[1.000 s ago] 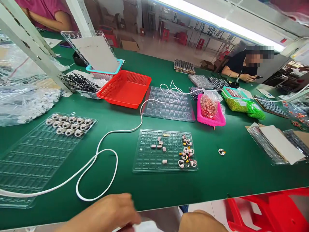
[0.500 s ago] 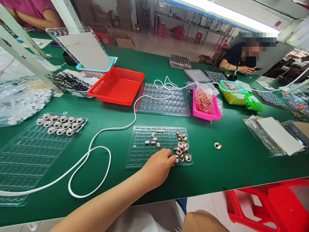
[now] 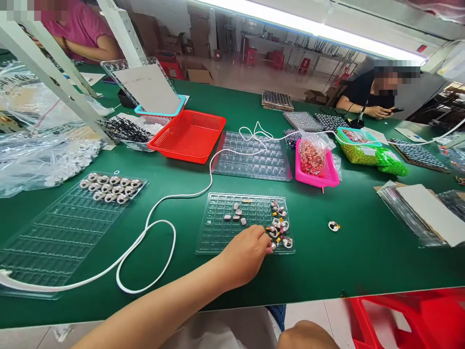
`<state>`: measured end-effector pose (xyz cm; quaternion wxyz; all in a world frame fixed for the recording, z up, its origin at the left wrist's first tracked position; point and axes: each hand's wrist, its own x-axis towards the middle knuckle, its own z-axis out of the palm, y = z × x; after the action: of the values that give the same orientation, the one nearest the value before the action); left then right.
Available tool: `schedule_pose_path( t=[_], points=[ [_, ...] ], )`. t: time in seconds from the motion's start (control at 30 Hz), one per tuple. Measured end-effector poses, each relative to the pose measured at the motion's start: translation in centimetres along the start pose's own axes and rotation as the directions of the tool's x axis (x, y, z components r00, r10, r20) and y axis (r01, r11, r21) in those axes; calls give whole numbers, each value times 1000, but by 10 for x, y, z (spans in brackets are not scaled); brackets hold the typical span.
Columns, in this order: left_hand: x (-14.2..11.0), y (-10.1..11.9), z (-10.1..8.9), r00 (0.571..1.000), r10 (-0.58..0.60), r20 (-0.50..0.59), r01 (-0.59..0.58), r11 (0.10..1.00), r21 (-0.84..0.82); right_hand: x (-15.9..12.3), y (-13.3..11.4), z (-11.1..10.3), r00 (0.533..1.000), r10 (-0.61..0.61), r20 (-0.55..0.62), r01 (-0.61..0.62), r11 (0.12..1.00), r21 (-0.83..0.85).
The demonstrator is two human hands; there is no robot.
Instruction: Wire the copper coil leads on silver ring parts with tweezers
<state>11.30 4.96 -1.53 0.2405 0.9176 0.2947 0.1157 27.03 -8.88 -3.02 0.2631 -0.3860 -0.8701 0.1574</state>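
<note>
My left hand point(image 3: 250, 254) reaches over the lower right of a clear plastic tray point(image 3: 218, 237) with small compartments. Its fingers are curled down and closed among small silver ring-shaped parts point(image 3: 287, 242) with yellow and black bits. A silvery edge shows at the fingertips; whatever they grip is mostly hidden. Several small pale blocks point(image 3: 227, 217) and a thin tan strip point(image 3: 247, 200) lie in the same tray. One more ring-shaped part point(image 3: 333, 226) lies apart on the green table. At the bottom edge, part of my right hand or arm point(image 3: 308, 335) shows, its fingers out of sight.
A second clear tray point(image 3: 47, 242) on the left holds silver rounded parts point(image 3: 110, 188). A white cable point(image 3: 174, 242) loops between the trays. Behind are a red basket point(image 3: 189, 138), another clear tray point(image 3: 254, 157) and a pink basket point(image 3: 317, 180). Two people sit across the table point(image 3: 363, 261).
The whole view has shifted slightly, so things sit a little further right. My left hand stays at the right side of the tray, fingers still closed near the ring-shaped parts.
</note>
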Motion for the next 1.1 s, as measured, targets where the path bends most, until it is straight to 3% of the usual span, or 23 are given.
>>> schedule_pose_path(
  t=[0.03,0.1,0.17,0.27,0.33,0.4,0.5,0.6,0.67,0.73,0.83,0.93,1.1],
  points=[
    [-8,0,-6,1000,-18,-26,16,998,-61,8,4,2,996,-80,48,77,994,80],
    [-28,-2,-19,986,-130,-101,88,935,-342,21,11,3,993,-110,34,104,984,147],
    [-52,-7,-30,951,-295,-95,179,773,-608,29,11,2,998,-55,-41,64,964,260],
    [-86,-15,-36,884,-466,39,247,396,-884,42,0,3,948,265,-174,-146,852,502],
    [-103,-17,-31,865,-497,70,183,183,-966,57,-10,11,829,544,-131,-346,681,645],
    [-114,-16,-22,849,-528,33,88,80,-993,74,-20,24,783,622,-28,-396,532,748],
    [-124,-12,-11,825,-564,-41,6,81,-997,95,-30,45,785,619,39,-347,386,855],
    [-132,-11,-12,821,-563,-92,8,173,-985,103,-32,54,761,649,18,-303,330,894],
    [-137,-14,-19,850,-520,-87,31,213,-977,104,-29,50,755,656,4,-301,342,890],
    [-141,-19,-27,891,-452,-43,53,198,-979,106,-23,43,767,641,26,-330,359,873],
    [-144,-26,-39,934,-352,55,97,100,-990,111,-16,32,839,520,160,-397,385,833],
    [-143,-32,-50,938,-307,159,182,48,-982,115,-13,28,881,415,228,-407,416,813],
    [-138,-38,-57,905,-347,247,296,95,-950,111,-21,38,825,512,240,-478,406,779]
  ],
)
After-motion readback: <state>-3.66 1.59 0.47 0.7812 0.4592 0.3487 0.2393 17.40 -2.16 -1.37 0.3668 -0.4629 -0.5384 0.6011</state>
